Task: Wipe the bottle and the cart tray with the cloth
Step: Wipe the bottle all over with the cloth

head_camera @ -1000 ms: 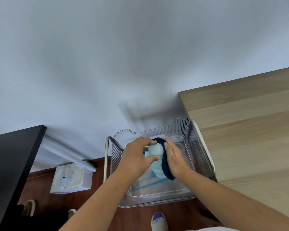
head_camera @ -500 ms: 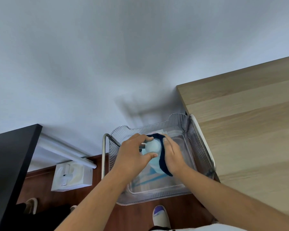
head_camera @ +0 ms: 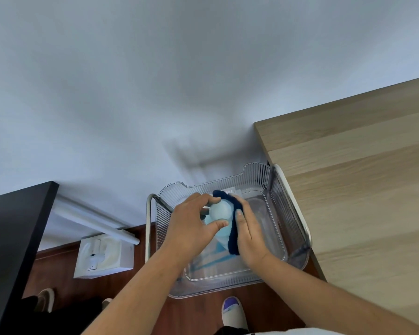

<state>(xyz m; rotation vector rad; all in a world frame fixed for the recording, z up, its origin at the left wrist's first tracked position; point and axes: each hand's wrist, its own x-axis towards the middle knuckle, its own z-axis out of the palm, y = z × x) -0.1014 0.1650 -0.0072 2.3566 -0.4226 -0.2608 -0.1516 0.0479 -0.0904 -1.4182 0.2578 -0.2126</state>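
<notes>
A pale blue bottle (head_camera: 220, 212) stands inside the clear ribbed cart tray (head_camera: 277, 189), seen from above. My left hand (head_camera: 191, 226) grips its left side, thumb and fingers curled around it. Against the bottle's right side my right hand (head_camera: 248, 232) presses a dark blue cloth (head_camera: 232, 240). The cloth runs from the bottle's top down along its side. Both hands hide the bottle's lower part.
A light wooden tabletop (head_camera: 353, 189) borders the tray on the right. A black surface (head_camera: 12, 238) stands at the left. On the wooden floor lie a white box (head_camera: 103, 257) and a white tube (head_camera: 94, 218). A white wall is behind; a shoe (head_camera: 232, 313) shows below.
My hands and the bottle stay in the same grip. The cloth has shifted slightly along the bottle's right side. The view has tilted a little.
</notes>
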